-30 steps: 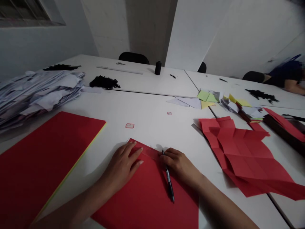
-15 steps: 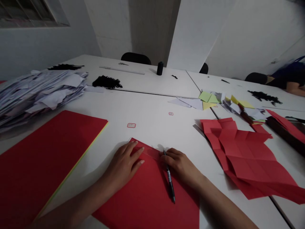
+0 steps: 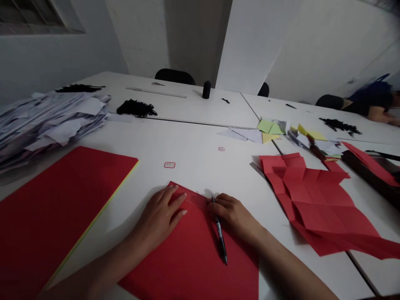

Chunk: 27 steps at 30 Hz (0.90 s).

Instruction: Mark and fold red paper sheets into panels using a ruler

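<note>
A red sheet of paper [image 3: 200, 254] lies in front of me, its far end under both hands. My left hand [image 3: 161, 212] rests flat on its far left corner, fingers spread. At the far right edge, my right hand [image 3: 233, 212] is closed, with a black pen [image 3: 221, 237] tucked between the fingers, slanting back toward me over the sheet. Its fingertips press down at the paper's far edge. Between the hands, a clear strip [image 3: 196, 200], seemingly a transparent ruler, lies along that edge; its ends are covered by my fingers.
To the left lie a red sheet stack with a yellow edge [image 3: 78, 208] and a heap of white papers [image 3: 59, 121]. A creased red paper [image 3: 321, 200] spreads at right. Farther off are black yarn [image 3: 136, 108], a thread spool [image 3: 206, 89] and a person's arm [image 3: 381, 114].
The view has turned slightly to the right, so the table things appear a little farther left. Both hands, the pen and the red sheet keep their places.
</note>
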Tool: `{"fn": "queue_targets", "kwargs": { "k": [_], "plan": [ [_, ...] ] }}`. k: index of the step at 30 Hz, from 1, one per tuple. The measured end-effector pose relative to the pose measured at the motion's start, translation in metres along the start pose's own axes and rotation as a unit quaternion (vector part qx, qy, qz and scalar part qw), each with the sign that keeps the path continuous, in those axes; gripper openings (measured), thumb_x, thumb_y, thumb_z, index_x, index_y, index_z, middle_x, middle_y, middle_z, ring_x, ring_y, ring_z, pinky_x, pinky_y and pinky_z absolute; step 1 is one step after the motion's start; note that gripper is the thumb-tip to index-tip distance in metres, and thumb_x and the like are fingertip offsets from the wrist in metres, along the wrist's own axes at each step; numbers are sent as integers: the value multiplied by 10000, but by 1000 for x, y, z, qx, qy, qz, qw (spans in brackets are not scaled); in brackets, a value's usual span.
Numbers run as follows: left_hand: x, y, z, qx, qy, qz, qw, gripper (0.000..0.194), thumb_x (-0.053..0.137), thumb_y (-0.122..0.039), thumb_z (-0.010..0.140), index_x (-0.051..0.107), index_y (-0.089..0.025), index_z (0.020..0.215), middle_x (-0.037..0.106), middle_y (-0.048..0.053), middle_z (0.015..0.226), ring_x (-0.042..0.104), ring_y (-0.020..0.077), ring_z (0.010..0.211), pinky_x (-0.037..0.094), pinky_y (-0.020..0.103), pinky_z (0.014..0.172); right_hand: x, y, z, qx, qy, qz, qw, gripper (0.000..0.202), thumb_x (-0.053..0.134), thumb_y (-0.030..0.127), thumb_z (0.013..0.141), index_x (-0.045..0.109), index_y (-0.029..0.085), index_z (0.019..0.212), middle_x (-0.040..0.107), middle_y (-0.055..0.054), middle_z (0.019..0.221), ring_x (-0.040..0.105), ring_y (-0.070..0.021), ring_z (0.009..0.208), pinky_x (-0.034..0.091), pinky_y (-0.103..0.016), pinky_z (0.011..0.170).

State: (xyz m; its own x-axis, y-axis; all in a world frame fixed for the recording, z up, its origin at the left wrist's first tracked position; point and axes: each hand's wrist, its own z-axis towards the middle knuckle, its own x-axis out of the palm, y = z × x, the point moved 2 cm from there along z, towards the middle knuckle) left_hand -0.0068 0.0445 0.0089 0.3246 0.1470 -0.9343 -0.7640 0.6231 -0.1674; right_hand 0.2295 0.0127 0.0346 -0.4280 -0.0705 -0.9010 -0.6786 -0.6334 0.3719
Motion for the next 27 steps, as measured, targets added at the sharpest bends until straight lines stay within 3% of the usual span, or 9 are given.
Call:
{"fn": "queue_targets", "kwargs": {
  "k": [27],
  "plan": [
    [3, 0, 0, -17, -4, -22, 1000, 357, 469, -389, 946, 614, -236, 1234, 499, 113, 1365, 475, 322, 1254, 449, 525, 1019, -2, 1, 1, 0, -3, 3, 1000, 232, 441, 31, 912, 609, 169, 994, 636, -60, 812, 529, -193, 816, 457, -296, 686]
  ]
}}
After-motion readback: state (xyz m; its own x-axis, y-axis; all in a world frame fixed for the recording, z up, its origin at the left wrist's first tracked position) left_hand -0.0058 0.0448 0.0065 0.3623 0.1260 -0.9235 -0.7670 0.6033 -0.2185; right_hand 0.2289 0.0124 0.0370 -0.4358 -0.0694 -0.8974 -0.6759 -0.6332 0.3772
